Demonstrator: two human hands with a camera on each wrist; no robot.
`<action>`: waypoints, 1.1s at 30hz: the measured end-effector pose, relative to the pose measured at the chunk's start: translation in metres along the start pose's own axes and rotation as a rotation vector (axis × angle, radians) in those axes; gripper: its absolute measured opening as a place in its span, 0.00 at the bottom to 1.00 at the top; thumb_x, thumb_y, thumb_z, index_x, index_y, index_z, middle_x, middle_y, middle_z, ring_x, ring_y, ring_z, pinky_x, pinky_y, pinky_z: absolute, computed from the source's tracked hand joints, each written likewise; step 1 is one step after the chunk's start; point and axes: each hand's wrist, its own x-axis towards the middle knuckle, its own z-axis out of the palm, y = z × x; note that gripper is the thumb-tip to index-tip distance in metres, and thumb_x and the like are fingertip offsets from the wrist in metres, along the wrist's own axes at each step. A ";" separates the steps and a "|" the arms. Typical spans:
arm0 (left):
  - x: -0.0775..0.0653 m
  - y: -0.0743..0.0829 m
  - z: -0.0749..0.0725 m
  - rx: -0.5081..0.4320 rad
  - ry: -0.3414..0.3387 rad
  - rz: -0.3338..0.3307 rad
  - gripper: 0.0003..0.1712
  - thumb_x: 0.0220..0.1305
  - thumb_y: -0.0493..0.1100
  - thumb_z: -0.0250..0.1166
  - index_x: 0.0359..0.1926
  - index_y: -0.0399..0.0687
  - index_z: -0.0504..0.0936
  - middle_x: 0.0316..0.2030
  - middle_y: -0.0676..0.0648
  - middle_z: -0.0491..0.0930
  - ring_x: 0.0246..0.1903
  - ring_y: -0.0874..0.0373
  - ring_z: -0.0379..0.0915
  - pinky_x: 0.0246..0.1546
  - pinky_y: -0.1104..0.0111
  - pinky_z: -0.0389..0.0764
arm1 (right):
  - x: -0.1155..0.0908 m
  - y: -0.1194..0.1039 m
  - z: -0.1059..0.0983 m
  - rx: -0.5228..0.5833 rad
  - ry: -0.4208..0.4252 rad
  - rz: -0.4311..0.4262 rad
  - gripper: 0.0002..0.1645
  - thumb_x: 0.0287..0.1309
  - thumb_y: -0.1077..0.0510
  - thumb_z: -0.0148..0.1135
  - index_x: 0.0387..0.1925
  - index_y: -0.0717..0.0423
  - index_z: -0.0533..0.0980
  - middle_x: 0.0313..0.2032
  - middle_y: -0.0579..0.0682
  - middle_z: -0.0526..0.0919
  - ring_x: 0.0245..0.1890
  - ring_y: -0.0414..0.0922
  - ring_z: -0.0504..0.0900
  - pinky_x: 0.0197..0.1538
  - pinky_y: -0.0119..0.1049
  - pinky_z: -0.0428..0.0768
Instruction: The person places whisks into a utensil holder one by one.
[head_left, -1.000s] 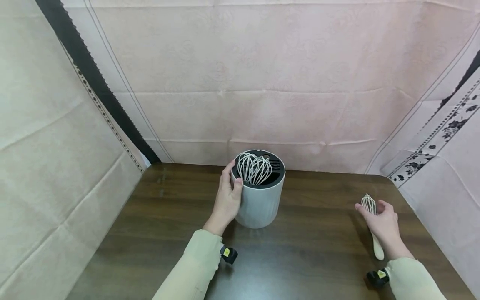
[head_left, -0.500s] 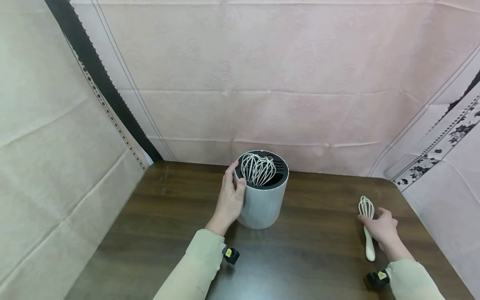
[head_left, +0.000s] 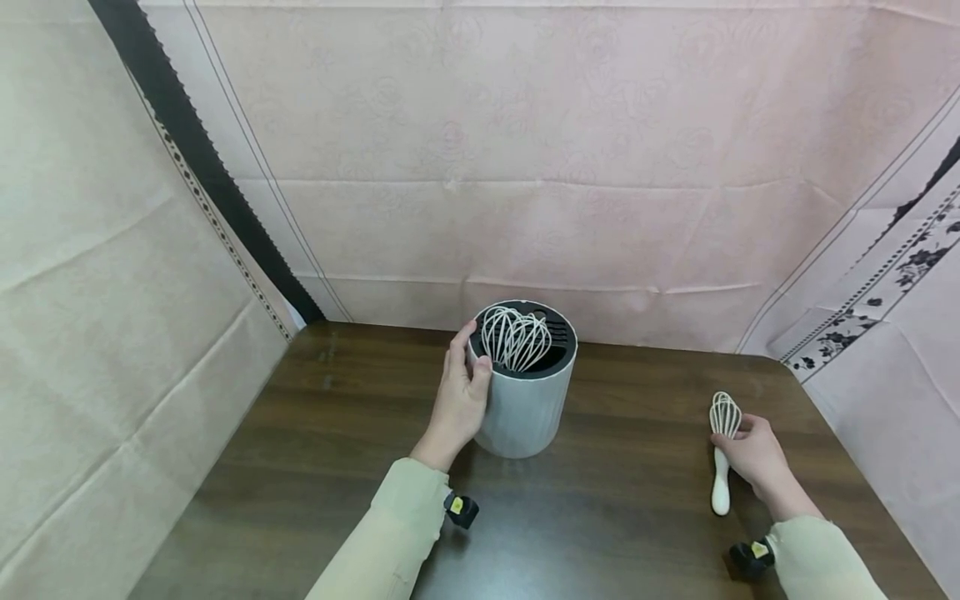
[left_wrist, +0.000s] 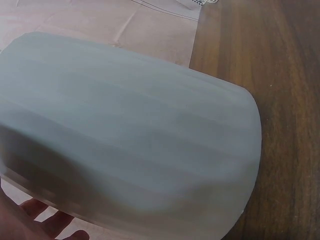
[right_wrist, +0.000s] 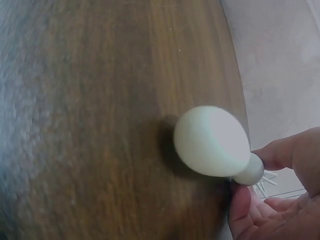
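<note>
A pale grey cylindrical utensil holder with a black slotted top stands on the table. My left hand grips its left side near the rim, thumb in front and fingers toward the back. The left wrist view is mostly filled by the holder's ribbed wall. From its top opening rise the white wires of a whisk, its handle hidden inside. Over on the right, my right hand pinches a smaller white whisk between thumb and fingers, wires pointing away. Its rounded handle end faces the right wrist camera.
The dark wooden table spreads between and around both hands. Behind it rises a pinkish cloth wall, close to the holder's back. More cloth slopes along the left, and a floral-bordered sheet lines the right edge.
The small whisk in my right hand has turned upright in the head view, its handle end swinging left. The right hand shifted slightly left. The left hand stays on the holder.
</note>
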 end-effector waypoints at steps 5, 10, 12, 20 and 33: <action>-0.001 0.001 0.000 0.002 0.002 -0.001 0.32 0.73 0.62 0.45 0.73 0.71 0.49 0.70 0.47 0.54 0.67 0.48 0.56 0.63 0.47 0.60 | -0.006 -0.010 0.003 0.036 0.021 -0.043 0.45 0.63 0.59 0.56 0.66 0.82 0.43 0.45 0.73 0.75 0.37 0.48 0.79 0.32 0.32 0.78; -0.001 0.002 0.000 0.002 0.003 0.004 0.32 0.73 0.61 0.46 0.73 0.68 0.49 0.70 0.46 0.53 0.67 0.49 0.55 0.63 0.47 0.60 | -0.012 -0.032 0.007 0.112 0.053 -0.140 0.46 0.66 0.57 0.56 0.69 0.76 0.42 0.45 0.70 0.76 0.29 0.39 0.79 0.31 0.36 0.81; 0.000 0.002 0.000 0.004 0.007 0.007 0.32 0.73 0.60 0.46 0.74 0.66 0.50 0.70 0.46 0.54 0.67 0.49 0.56 0.63 0.48 0.60 | -0.014 -0.043 0.008 0.139 0.070 -0.169 0.46 0.66 0.56 0.56 0.70 0.73 0.42 0.47 0.71 0.76 0.29 0.37 0.79 0.32 0.38 0.82; 0.000 0.003 0.000 0.013 0.005 0.002 0.34 0.72 0.63 0.45 0.74 0.65 0.50 0.70 0.46 0.54 0.67 0.48 0.56 0.63 0.48 0.60 | -0.027 -0.083 0.009 0.245 0.081 -0.232 0.49 0.67 0.54 0.57 0.73 0.66 0.38 0.51 0.71 0.73 0.34 0.34 0.80 0.36 0.39 0.83; -0.001 0.004 -0.001 0.005 0.009 -0.004 0.31 0.74 0.58 0.47 0.73 0.69 0.49 0.70 0.46 0.54 0.67 0.48 0.56 0.64 0.49 0.60 | -0.051 -0.132 0.012 0.492 0.088 -0.345 0.48 0.64 0.62 0.60 0.72 0.63 0.40 0.49 0.65 0.73 0.37 0.35 0.83 0.36 0.34 0.82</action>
